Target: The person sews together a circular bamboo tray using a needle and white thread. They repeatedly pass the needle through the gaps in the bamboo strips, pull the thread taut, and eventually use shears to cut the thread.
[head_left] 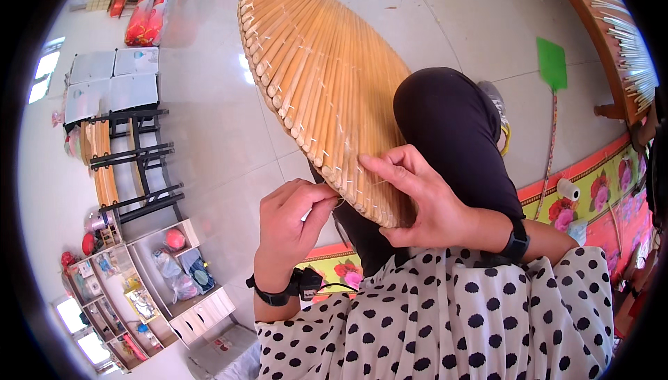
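Observation:
A large round mat of straw-coloured stalks (327,88), stitched with short white threads, is tilted over my lap. Its thick rim shows the cut stalk ends along the left side. My right hand (424,189) grips the mat near its lower end, one finger pressed on the top face and another digit at the rim. At the left lower rim, the thumb and fingertips of my left hand (289,213) pinch together. A thin strand seems to show at those fingertips, but what they hold is too small to make out.
My dark-trousered knee (445,109) is raised beside the mat. A green fly swatter (552,63) and a white thread spool (568,189) are at right, near a flowered cloth. Pale rods (630,53) lie on a wooden frame. Folded furniture (139,157) and shelves (132,296) stand left.

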The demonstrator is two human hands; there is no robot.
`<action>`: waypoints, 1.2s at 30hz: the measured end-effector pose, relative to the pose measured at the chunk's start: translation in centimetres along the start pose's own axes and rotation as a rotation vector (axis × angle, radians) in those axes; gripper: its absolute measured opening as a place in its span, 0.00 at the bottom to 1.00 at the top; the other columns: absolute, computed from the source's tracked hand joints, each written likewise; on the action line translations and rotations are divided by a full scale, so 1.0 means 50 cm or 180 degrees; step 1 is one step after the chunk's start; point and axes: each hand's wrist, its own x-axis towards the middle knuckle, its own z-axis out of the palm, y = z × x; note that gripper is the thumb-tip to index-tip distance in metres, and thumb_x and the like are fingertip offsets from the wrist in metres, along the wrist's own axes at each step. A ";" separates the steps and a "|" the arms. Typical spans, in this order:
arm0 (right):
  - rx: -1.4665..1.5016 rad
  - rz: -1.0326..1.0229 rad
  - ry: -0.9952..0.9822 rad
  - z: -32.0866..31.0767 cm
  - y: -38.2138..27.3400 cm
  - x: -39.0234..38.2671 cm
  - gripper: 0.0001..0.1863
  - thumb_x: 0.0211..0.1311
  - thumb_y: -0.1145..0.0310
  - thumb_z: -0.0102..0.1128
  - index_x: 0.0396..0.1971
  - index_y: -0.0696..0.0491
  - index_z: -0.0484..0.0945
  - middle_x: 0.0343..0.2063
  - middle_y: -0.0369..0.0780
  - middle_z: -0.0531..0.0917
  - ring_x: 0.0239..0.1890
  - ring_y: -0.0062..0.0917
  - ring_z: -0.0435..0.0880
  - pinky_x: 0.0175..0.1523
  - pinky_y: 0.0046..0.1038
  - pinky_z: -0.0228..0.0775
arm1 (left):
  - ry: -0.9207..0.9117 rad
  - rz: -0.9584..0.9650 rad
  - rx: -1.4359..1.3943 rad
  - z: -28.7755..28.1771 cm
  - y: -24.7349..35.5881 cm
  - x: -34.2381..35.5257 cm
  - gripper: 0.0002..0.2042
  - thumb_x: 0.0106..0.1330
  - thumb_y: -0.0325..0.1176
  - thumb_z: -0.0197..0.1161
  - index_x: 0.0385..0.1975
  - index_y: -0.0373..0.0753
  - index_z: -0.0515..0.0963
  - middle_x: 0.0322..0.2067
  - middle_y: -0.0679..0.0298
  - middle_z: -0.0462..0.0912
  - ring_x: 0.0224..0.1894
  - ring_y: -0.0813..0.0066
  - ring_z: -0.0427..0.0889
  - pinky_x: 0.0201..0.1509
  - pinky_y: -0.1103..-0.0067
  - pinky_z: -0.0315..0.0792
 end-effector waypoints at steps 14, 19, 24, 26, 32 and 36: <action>0.0235 -0.0172 -0.0160 -0.011 0.015 -0.026 0.44 0.40 0.76 0.72 0.64 0.53 0.66 0.49 0.44 0.65 0.54 0.35 0.67 0.58 0.29 0.64 | 0.0021 -0.0558 0.0136 0.015 0.048 0.005 0.02 0.59 0.21 0.61 0.29 0.33 0.75 0.21 0.58 0.81 0.23 0.67 0.83 0.29 0.78 0.74; 0.0291 -0.0199 -0.0126 -0.013 0.015 -0.025 0.44 0.40 0.77 0.72 0.64 0.51 0.66 0.49 0.43 0.64 0.52 0.34 0.67 0.55 0.28 0.65 | 0.0033 -0.0630 0.0123 0.019 0.052 0.005 0.01 0.60 0.21 0.60 0.29 0.33 0.75 0.21 0.59 0.82 0.24 0.69 0.83 0.30 0.79 0.74; 0.0280 -0.0244 -0.0217 -0.010 0.019 -0.026 0.44 0.41 0.77 0.71 0.65 0.51 0.65 0.49 0.43 0.64 0.47 0.34 0.68 0.53 0.29 0.67 | 0.0150 -0.0908 -0.0146 0.033 0.049 -0.002 0.02 0.60 0.20 0.59 0.30 0.32 0.74 0.21 0.59 0.82 0.25 0.71 0.84 0.31 0.80 0.74; 0.0208 -0.0261 -0.0219 -0.009 0.018 -0.026 0.44 0.41 0.77 0.71 0.65 0.51 0.65 0.49 0.43 0.65 0.47 0.35 0.68 0.53 0.29 0.67 | 0.0230 -0.0937 -0.0266 0.048 0.053 -0.001 0.03 0.60 0.20 0.59 0.33 0.32 0.74 0.21 0.59 0.82 0.25 0.72 0.84 0.31 0.80 0.74; 0.0143 -0.0216 -0.0167 -0.015 0.005 -0.022 0.43 0.42 0.76 0.70 0.64 0.53 0.65 0.49 0.45 0.65 0.53 0.38 0.68 0.56 0.30 0.66 | 0.0559 -0.1246 -0.0103 0.019 0.068 0.006 0.16 0.65 0.23 0.55 0.52 0.31 0.66 0.33 0.54 0.83 0.30 0.77 0.81 0.36 0.81 0.74; 0.0097 -0.0164 -0.0264 -0.017 -0.003 -0.023 0.42 0.43 0.75 0.69 0.64 0.55 0.64 0.51 0.46 0.65 0.56 0.40 0.67 0.60 0.31 0.64 | 0.1447 -0.1174 -0.0656 -0.001 0.082 0.085 0.20 0.66 0.27 0.55 0.57 0.30 0.65 0.46 0.53 0.78 0.39 0.77 0.79 0.41 0.80 0.73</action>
